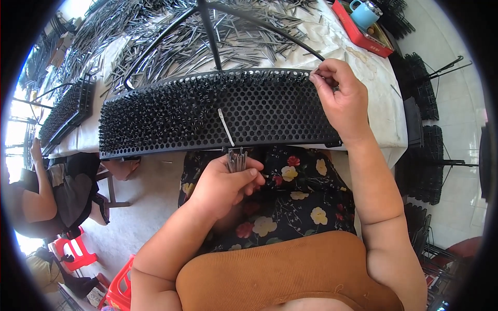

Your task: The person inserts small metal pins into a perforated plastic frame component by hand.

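Note:
A long black perforated panel [270,111] rests along the table's near edge. Its left part is packed with short black bristle-like tufts [155,116], and a thin row of them follows the far edge; the rest shows bare round holes. My left hand [223,184] is closed round a bundle of thin dark strips [237,159], their ends poking up just below the panel's near edge. At the panel's far right corner, my right hand [342,96] makes a pinch; whatever is between the fingertips is too small to name. A narrow white strip [226,127] lies across the holes mid-panel.
Loose dark strips [176,46] are heaped over the white-covered table [371,83]. Black metal rods [210,39] rise behind the panel. A red box [358,33] carries a blue mug [365,15]. Leftward, another person's arm [39,192] reaches to a similar panel [67,111].

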The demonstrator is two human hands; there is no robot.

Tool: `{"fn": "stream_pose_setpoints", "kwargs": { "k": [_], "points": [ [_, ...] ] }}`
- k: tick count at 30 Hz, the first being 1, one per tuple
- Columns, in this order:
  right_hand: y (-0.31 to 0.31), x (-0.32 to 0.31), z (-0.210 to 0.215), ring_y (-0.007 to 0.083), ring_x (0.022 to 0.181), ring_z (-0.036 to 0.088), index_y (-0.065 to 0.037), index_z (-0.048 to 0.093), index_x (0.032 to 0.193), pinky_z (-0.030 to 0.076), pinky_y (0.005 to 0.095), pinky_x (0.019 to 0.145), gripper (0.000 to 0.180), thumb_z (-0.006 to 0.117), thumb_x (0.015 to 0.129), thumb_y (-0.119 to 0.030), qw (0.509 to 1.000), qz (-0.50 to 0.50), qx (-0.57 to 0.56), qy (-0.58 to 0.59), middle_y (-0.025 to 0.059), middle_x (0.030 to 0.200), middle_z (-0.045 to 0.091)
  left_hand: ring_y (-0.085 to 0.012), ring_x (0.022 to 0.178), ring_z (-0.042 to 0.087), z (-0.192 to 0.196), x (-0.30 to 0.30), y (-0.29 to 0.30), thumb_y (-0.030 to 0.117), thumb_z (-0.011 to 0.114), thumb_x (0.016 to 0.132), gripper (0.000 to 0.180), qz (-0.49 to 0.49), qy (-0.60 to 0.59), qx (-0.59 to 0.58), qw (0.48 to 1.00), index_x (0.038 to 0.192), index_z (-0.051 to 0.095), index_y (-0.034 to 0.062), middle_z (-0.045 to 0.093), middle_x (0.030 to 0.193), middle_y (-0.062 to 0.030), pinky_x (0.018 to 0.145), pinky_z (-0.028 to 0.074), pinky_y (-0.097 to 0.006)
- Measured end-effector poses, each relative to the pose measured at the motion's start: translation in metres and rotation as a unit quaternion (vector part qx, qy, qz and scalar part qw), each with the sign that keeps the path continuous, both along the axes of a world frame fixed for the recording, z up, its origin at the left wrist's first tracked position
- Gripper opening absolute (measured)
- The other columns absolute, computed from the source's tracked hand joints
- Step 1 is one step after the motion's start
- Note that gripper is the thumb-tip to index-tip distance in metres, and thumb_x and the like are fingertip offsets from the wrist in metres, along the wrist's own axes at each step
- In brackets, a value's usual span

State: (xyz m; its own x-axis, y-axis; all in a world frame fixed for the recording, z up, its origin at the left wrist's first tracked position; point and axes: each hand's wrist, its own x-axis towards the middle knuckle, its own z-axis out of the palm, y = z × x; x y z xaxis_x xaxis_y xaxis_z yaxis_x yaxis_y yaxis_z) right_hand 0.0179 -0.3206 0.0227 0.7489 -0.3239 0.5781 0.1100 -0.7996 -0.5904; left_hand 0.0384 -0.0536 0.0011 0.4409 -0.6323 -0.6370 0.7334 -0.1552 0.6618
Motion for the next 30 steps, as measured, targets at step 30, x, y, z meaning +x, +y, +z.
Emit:
{"fn": "stream_pose_setpoints", "kwargs": {
  "k": [30],
  "points": [
    [0.009,0.026,0.001,0.0276,0.087,0.063,-0.008,0.073,0.084,0.051,0.0386,0.078,0.010,0.072,0.074,-0.006,0.987,0.084,-0.131,-0.027,0.0063,0.082,0.070,-0.0111,0.060,0.056,0.003,-0.001,-0.001,-0.002,0.056,0.091,0.014,-0.007,-0.003,0.007,1.000,0.103,0.062,-0.0059,0.067,0.083,-0.0130,0.041,0.037,-0.018]
  ]
}}
